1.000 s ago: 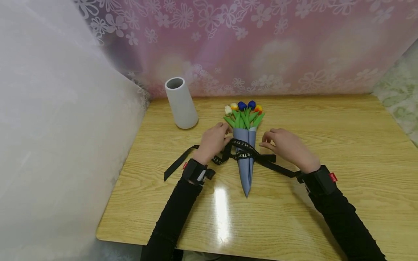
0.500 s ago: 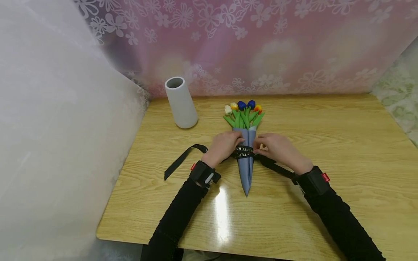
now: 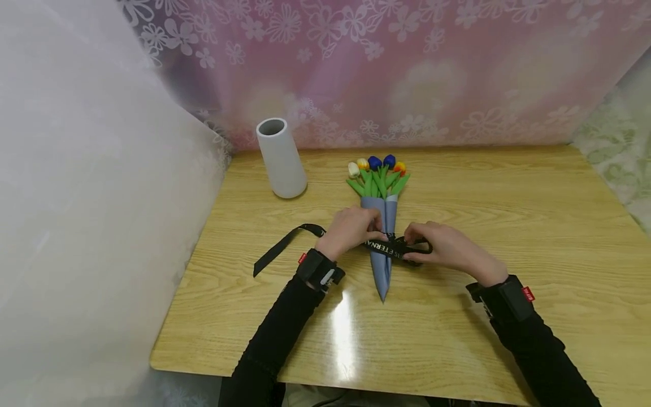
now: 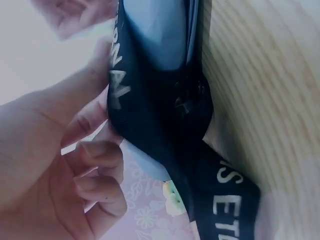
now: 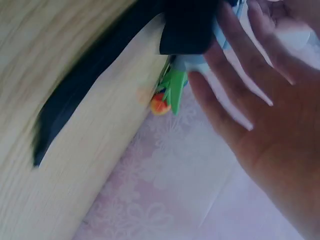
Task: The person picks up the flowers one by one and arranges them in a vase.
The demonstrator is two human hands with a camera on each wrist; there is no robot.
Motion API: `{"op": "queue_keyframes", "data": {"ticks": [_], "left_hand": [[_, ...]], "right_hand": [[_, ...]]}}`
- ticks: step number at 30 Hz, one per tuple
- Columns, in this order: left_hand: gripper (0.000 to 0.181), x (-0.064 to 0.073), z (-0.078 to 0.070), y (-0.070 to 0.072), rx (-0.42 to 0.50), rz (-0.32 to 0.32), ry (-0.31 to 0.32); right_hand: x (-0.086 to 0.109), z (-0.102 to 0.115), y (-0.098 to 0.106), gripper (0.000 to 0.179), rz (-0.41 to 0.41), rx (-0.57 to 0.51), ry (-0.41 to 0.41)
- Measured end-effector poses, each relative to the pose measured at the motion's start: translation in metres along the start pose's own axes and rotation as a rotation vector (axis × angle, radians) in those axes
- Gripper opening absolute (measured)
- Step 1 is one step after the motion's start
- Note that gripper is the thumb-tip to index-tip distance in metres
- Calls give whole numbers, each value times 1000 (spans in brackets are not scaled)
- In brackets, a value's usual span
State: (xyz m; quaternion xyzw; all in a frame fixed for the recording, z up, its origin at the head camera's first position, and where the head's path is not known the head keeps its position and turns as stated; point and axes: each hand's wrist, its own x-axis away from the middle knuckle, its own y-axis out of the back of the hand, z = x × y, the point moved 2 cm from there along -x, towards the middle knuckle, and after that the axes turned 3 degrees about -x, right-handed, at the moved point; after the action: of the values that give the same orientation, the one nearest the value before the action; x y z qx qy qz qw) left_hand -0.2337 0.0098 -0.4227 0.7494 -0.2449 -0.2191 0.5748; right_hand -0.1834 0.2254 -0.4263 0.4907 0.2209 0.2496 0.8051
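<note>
A bouquet of artificial tulips in a blue-grey paper wrap lies on the table. A black ribbon with pale lettering crosses the wrap's middle. My left hand pinches the ribbon over the wrap's left side; in the left wrist view, thumb and fingers meet its edge. To the right of the wrap, my right hand pinches a loop of the ribbon between thumb and fingers. A loose ribbon tail trails left on the table, and another tail shows in the right wrist view.
A white vase stands upright at the table's back left. Behind the wooden table hangs a pink floral curtain, and a white sheet borders the left side.
My hands have come in to the ribbon from either side of the bouquet. Most recently my right hand has shifted right and lower, drawing a ribbon loop out beside the wrap.
</note>
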Motion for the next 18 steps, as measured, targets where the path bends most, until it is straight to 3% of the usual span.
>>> {"op": "queue_keyframes", "data": {"ticks": [3,5,8,13,18], "left_hand": [[33,1,-2,1,-1,28,-9],[36,2,-3,2,8,41,-14],[37,4,-4,4,6,68,-21],[25,8,-5,5,23,139,-44],[19,12,-5,10,98,164,-60]], "right_hand": [[-6,7,-8,44,-50,73,20],[-9,13,-13,46,-63,131,47],[-12,20,-19,39,-78,189,79],[-11,23,-23,20,-89,117,100],[-6,21,-18,13,-152,103,98]]}}
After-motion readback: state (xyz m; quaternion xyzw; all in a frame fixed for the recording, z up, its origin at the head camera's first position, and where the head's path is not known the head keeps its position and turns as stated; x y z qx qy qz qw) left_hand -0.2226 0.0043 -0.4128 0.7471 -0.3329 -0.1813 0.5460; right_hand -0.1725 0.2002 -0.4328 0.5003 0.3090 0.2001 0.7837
